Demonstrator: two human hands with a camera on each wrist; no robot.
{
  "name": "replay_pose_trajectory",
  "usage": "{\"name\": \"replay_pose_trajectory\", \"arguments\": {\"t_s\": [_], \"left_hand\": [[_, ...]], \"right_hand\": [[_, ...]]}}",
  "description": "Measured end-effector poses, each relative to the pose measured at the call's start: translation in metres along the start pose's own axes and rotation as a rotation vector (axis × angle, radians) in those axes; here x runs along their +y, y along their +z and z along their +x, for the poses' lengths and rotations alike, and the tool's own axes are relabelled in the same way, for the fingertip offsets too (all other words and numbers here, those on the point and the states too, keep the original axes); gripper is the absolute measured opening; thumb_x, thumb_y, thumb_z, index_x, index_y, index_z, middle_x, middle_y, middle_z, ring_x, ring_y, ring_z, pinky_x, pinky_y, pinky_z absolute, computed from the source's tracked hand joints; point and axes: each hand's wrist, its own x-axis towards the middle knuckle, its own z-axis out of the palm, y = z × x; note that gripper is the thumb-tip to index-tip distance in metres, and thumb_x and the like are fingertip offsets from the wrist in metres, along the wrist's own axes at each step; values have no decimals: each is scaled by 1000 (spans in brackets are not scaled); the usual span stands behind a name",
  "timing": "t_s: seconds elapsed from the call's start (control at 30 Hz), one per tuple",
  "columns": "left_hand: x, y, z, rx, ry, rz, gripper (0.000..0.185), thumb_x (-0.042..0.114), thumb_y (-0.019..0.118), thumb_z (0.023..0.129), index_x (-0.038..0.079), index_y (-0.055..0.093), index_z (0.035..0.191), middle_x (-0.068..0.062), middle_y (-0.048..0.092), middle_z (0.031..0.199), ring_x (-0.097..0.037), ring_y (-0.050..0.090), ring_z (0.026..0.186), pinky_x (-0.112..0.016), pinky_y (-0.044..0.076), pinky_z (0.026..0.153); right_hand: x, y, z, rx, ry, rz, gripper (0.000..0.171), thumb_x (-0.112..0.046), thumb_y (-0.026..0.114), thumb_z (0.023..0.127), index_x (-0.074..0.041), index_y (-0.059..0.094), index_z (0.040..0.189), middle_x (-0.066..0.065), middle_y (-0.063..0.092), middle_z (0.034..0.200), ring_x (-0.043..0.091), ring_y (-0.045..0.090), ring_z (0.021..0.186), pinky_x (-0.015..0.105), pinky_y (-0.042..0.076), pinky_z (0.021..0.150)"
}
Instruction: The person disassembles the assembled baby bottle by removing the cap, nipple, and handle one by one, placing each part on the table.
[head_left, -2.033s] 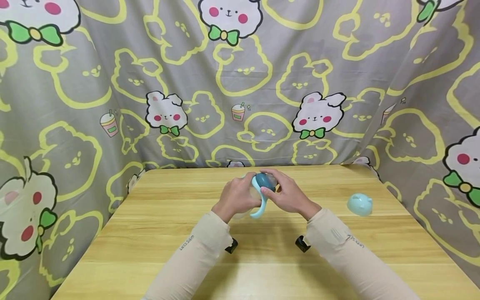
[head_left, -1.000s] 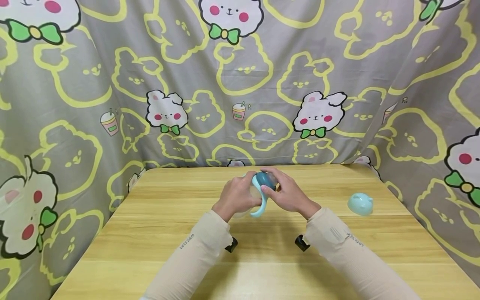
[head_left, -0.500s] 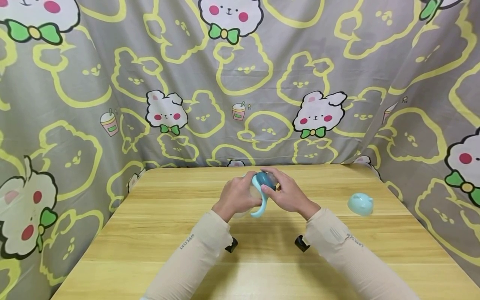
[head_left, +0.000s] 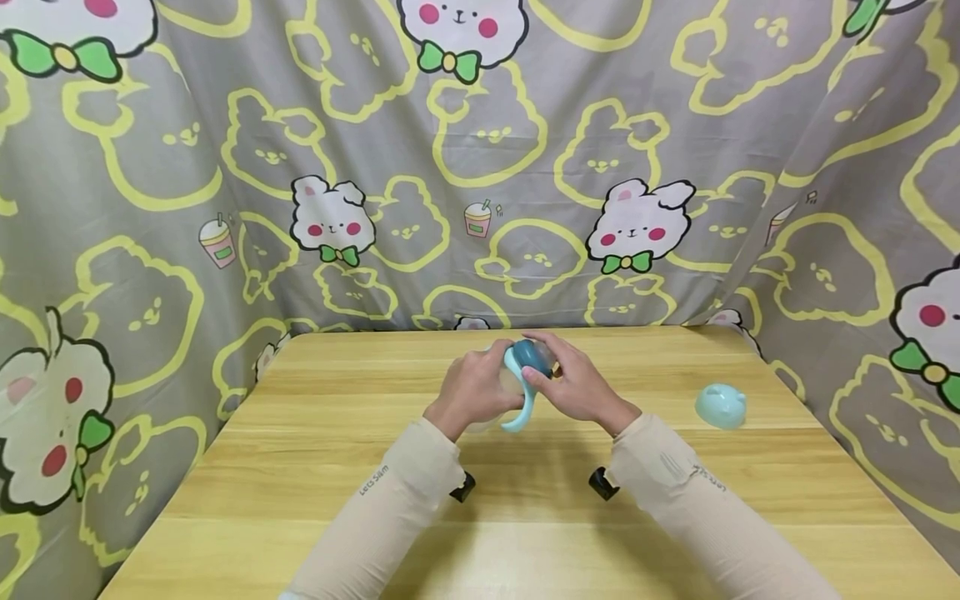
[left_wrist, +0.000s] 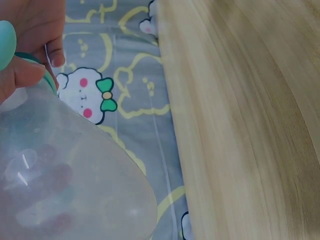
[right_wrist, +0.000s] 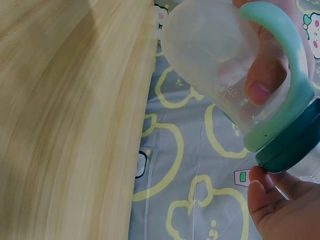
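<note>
Over the middle of the table, both hands hold a baby bottle with a clear frosted body, mint handles and a dark teal collar. My left hand grips the body, its thumb passing inside a handle. Through the frosted wall in the left wrist view, blurred fingers show behind the bottle. On the collar, my right hand has its thumb on the near side and its fingers over the far side. The bottle lies tilted, collar end to the right. Past the collar, a clear top is partly hidden by the right hand.
A mint dome-shaped cap with small ears rests on the wooden table to the right. Grey patterned curtains hang close behind the table and along both sides. A black wrist camera juts out below each cuff.
The head view has dipped very slightly. Both hands keep nearly the same place on the bottle, with the right thumb a little shifted on the collar. The cap has not moved.
</note>
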Motion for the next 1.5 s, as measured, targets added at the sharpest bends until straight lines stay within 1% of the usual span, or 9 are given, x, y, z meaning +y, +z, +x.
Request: {"name": "replay_pose_trajectory", "arguments": {"t_s": [0.23, 0.4, 0.6, 0.67, 0.83, 0.97, 1.17, 1.37, 1.5], "left_hand": [[1, -2, 0, -5, -10, -7, 72, 33, 82, 68, 7, 54, 129, -4, 64, 77, -13, 52, 53, -29, 44, 53], [2, -2, -1, -9, -12, 1, 73, 34, 83, 68, 7, 54, 130, -5, 65, 79, -13, 53, 55, -29, 44, 54], [2, -2, 0, -6, -8, 15, 74, 33, 83, 68, 6, 53, 130, -5, 64, 78, -13, 52, 54, -29, 44, 53], [2, -2, 0, -2, -4, 16, 74, 34, 83, 68, 6, 53, 130, -5, 65, 78, -13, 52, 54, -29, 44, 53], [2, -1, 0, 5, 10, 17, 73, 34, 82, 68, 6, 54, 129, -4, 64, 77, -12, 52, 53, -28, 44, 52], [2, 0, 0, 4, 15, 15, 72, 34, 82, 68, 6, 54, 129, -3, 64, 77, -12, 51, 53, -28, 43, 52], [2, 0, 0, 0, 13, 7, 72, 34, 82, 68, 6, 54, 129, -3, 64, 77, -11, 51, 53, -29, 44, 52], [2, -1, 0, 4, 15, 12, 72, 35, 82, 69, 6, 54, 129, -4, 64, 77, -12, 52, 53, -29, 44, 53], [2, -1, 0, -1, 7, 21, 73, 35, 82, 68, 7, 54, 129, -3, 64, 77, -12, 53, 54, -29, 44, 53]], "right_hand": [[-2, 1, 0, 9, -1, -11, 49, -29, 57, 96, -12, 45, 141, 15, 56, 122, 22, 52, 88, 35, 44, 66], [-2, 1, -1, 5, 1, 0, 49, -26, 59, 96, -13, 45, 141, 14, 56, 123, 23, 52, 90, 37, 45, 68], [-2, 0, -1, -6, -10, 14, 50, -27, 57, 96, -13, 43, 142, 16, 54, 128, 26, 53, 98, 46, 47, 72], [-2, 0, -1, 1, -8, 5, 51, -29, 57, 96, -13, 44, 142, 16, 53, 129, 27, 53, 99, 46, 47, 71], [-1, 1, 0, 27, -10, -21, 48, -30, 57, 96, -13, 46, 140, 15, 55, 127, 26, 54, 95, 36, 45, 66], [-2, 1, -1, 19, -2, -6, 47, -27, 58, 96, -13, 46, 140, 15, 55, 126, 24, 53, 92, 37, 46, 68], [-4, -1, -1, 6, 9, 8, 49, -26, 58, 95, -14, 45, 141, 16, 54, 128, 27, 54, 97, 45, 47, 73], [-1, 0, -1, 25, 6, -20, 48, -27, 58, 95, -14, 47, 140, 15, 54, 128, 26, 53, 98, 39, 46, 69], [0, 0, -1, 25, 4, -13, 48, -27, 59, 95, -14, 47, 140, 14, 55, 126, 23, 52, 92, 38, 45, 69]]}}
